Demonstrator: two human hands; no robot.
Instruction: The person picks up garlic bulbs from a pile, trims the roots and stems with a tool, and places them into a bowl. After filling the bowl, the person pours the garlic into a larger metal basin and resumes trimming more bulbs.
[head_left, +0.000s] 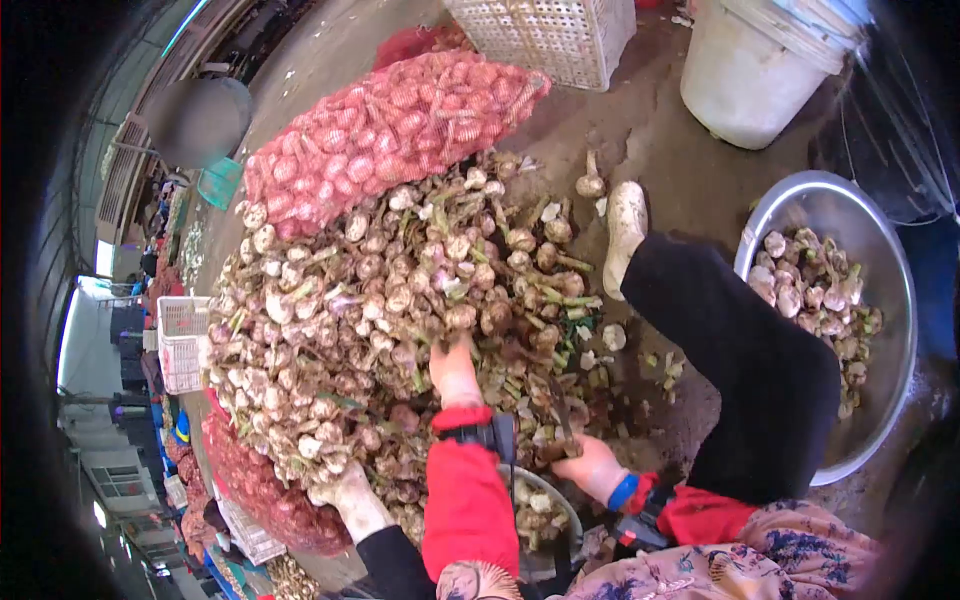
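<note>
A large heap of garlic bulbs with cut and uncut stems (340, 320) lies between my feet. My left hand (455, 372) reaches into the middle of the heap, its fingertips among the bulbs; dirt and blur hide whether they hold one. Close to my lap, my right hand (594, 470) is closed around a dark, narrow blade-like tool (564, 415), which points away from me over trimmed stems. I cannot make out whether it is a knife or shears. Below my forearms, a metal basin (570, 510) holds some garlic, partly hidden by my left sleeve.
A full red mesh sack (390, 130) borders the heap, with another mesh sack (270, 490) at its left. At right stands a wide metal basin (905, 330) of garlic beyond my leg (740, 350). A white crate (550, 40) and white bucket (745, 75) stand at the back.
</note>
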